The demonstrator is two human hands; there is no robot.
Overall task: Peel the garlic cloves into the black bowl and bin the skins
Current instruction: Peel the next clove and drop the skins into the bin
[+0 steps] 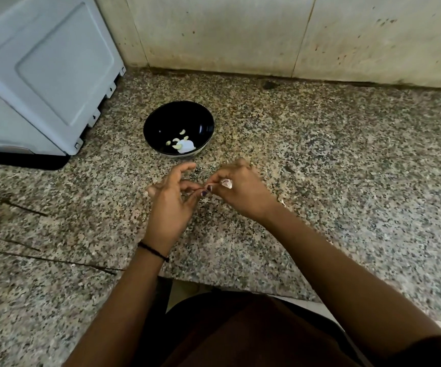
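Here, the right hand [240, 193] grips a garlic clove [226, 183] in curled fingers, while the left hand [170, 200] pinches at its skin. The black bowl [161, 117], holding peeled cloves [178, 144], sits just beyond, nearer the left hand, so the drop should go forward and slightly left.

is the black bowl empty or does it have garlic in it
Not empty: the black bowl holds a few peeled cloves.

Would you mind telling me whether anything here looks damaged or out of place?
Yes: long dark crack-like lines cross the granite countertop at front left, and dark specks spatter the wall. Nothing looks spilled.
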